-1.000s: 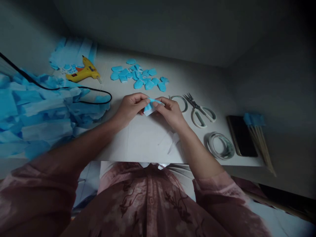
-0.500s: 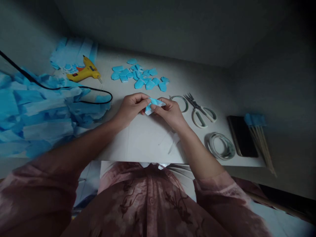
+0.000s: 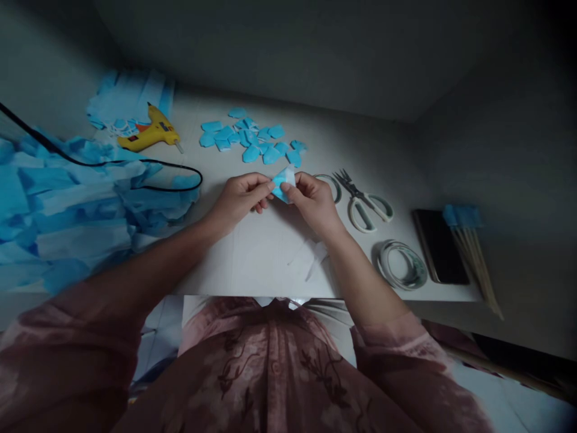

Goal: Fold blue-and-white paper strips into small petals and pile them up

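Note:
Over the middle of the white table [image 3: 256,252], a small piece of blue and white fabric [image 3: 285,177] is stretched between my two hands. My left hand [image 3: 247,195] pinches its left corner between thumb and fingertips. On the other side, my right hand [image 3: 313,195] grips it, with the thumb pressed on its front. The piece looks folded, its white side showing at the upper right. Just beyond the hands lie several cut blue fabric pieces [image 3: 271,155], loosely heaped. Close to my right hand is a roll of tape [image 3: 334,187], partly covered by the fingers.
Scissors [image 3: 358,195], tape rolls [image 3: 401,264], a dark phone [image 3: 439,246] and blue-tipped sticks [image 3: 475,258] lie on the right. At left are a yellow glue gun [image 3: 155,129], a black cord [image 3: 169,167], face masks [image 3: 133,96] and a large pile of blue fabric strips [image 3: 85,192].
The fabric piece has been turned between my fingers, so its white part now points up and right instead of down. Both hands still hold it in nearly the same place.

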Demonstrator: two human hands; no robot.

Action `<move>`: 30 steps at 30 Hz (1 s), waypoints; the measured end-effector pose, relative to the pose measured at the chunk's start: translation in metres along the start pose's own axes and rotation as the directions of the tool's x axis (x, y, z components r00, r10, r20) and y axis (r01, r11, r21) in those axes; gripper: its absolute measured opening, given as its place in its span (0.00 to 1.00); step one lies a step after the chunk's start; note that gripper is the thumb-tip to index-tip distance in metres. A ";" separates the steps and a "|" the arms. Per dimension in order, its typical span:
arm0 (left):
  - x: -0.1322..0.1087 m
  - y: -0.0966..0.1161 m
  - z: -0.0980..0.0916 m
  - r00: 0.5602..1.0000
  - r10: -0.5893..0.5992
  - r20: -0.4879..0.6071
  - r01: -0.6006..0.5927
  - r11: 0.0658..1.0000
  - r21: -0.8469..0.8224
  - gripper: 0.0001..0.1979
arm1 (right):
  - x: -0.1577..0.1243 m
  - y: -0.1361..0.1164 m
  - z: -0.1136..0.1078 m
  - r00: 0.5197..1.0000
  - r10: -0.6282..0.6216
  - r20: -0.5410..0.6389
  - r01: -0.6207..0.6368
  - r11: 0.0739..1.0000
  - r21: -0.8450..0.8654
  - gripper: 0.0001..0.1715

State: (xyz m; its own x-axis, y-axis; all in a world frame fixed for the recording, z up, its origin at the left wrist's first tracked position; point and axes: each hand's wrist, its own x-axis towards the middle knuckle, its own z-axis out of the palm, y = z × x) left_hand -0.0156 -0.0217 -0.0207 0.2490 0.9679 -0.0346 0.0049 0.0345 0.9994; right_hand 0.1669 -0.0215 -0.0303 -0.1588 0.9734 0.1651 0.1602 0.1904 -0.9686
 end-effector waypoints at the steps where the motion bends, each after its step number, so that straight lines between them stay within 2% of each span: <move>1: 0.000 0.000 0.000 1.000 -0.004 0.012 0.004 1.000 0.011 0.10 | 0.000 0.000 0.000 1.000 -0.001 0.006 0.001 1.000 -0.012 0.29; 5: 0.000 0.000 -0.001 0.998 0.007 0.055 -0.011 0.998 0.066 0.13 | -0.002 -0.001 0.001 1.000 0.002 0.015 -0.001 1.000 -0.031 0.28; 9: 0.000 0.001 -0.002 0.999 0.019 0.038 -0.022 0.997 0.073 0.14 | -0.003 -0.004 0.001 1.000 -0.010 0.019 0.010 1.000 -0.009 0.28; 16: 0.004 -0.002 -0.008 0.999 -0.033 0.012 0.034 0.993 -0.115 0.14 | 0.001 -0.002 -0.007 0.984 -0.154 -0.088 0.150 0.987 -0.051 0.20; 20: 0.006 -0.004 -0.009 0.999 -0.049 0.011 0.050 0.981 -0.187 0.13 | 0.001 0.000 -0.011 0.963 -0.267 -0.024 0.259 0.951 -0.166 0.18; 23: 0.006 -0.004 -0.008 0.998 -0.061 0.007 0.062 0.975 -0.212 0.13 | 0.001 0.001 -0.011 0.946 -0.321 0.039 0.323 0.927 -0.191 0.17; 28: 0.005 -0.002 -0.008 0.998 -0.059 0.013 0.061 0.979 -0.193 0.12 | 0.001 0.002 -0.011 0.934 -0.347 0.080 0.356 0.908 -0.222 0.11; 30: 0.004 -0.002 -0.007 0.998 -0.060 0.007 0.060 0.984 -0.170 0.12 | 0.001 0.001 -0.011 0.940 -0.333 0.079 0.342 0.916 -0.208 0.12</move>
State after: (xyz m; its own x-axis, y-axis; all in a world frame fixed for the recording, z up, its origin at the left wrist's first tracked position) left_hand -0.0213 -0.0157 -0.0224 0.2553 0.9623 -0.0941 -0.1449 0.1343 0.9803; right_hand 0.1773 -0.0188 -0.0294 -0.2792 0.8411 0.4633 0.2948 0.5343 -0.7922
